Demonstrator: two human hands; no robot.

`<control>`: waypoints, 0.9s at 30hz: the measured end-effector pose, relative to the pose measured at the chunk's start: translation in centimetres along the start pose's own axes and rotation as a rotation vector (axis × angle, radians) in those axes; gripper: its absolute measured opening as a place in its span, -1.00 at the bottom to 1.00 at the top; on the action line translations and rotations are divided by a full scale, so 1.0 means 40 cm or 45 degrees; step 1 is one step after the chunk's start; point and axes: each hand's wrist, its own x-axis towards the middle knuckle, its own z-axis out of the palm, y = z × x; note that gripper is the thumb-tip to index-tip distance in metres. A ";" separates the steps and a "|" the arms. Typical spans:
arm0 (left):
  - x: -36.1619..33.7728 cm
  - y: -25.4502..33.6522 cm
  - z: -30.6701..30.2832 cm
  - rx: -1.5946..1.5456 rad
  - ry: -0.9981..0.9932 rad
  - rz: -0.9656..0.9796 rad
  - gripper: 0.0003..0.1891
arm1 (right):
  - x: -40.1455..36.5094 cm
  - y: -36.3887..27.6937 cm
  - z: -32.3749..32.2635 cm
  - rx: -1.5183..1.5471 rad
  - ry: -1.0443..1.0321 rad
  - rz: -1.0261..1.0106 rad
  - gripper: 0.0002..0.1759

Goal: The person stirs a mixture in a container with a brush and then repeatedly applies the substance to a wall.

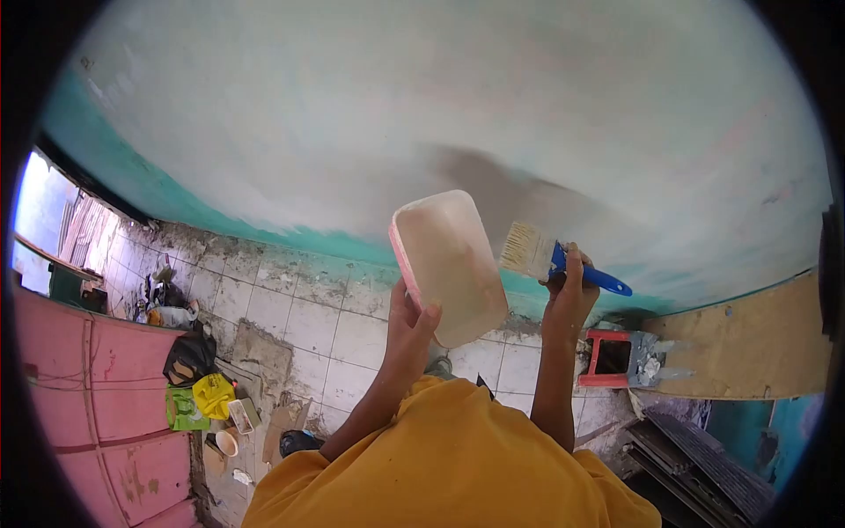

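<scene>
My left hand (410, 326) grips the lower left edge of a pale rectangular tub (451, 264) with a pink side. The tub is tilted so that its inside faces me. My right hand (569, 286) is closed round a wide paintbrush (531, 251) by its blue handle. The pale bristles point left, just right of the tub and apart from it. Behind both stands a wall (352, 123) with whitish paint over green, and a darker grey patch shows behind the tub and brush.
A red stool (605, 358) stands at the right by a wooden board (748, 343). Dark corrugated sheets (704, 466) lie at the lower right. Yellow (214, 396) and green (183, 410) bags and a small cup (227, 442) are on the tiled floor (308, 326) near pink panels (123, 405).
</scene>
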 end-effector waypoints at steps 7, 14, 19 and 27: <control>-0.016 -0.016 -0.023 -0.073 0.047 -0.012 -0.23 | -0.016 0.075 -0.022 0.540 -0.115 0.324 -0.75; 0.024 0.041 -0.087 -0.164 0.072 -0.084 -0.25 | -0.030 0.086 0.054 0.668 -0.254 0.383 -0.69; 0.080 0.164 -0.177 -0.165 0.059 -0.117 -0.27 | -0.039 0.019 0.235 0.629 -0.391 0.192 -0.58; 0.164 0.344 -0.372 -0.091 0.049 -0.008 -0.33 | 0.014 -0.277 0.610 -0.553 -0.407 -1.330 -0.72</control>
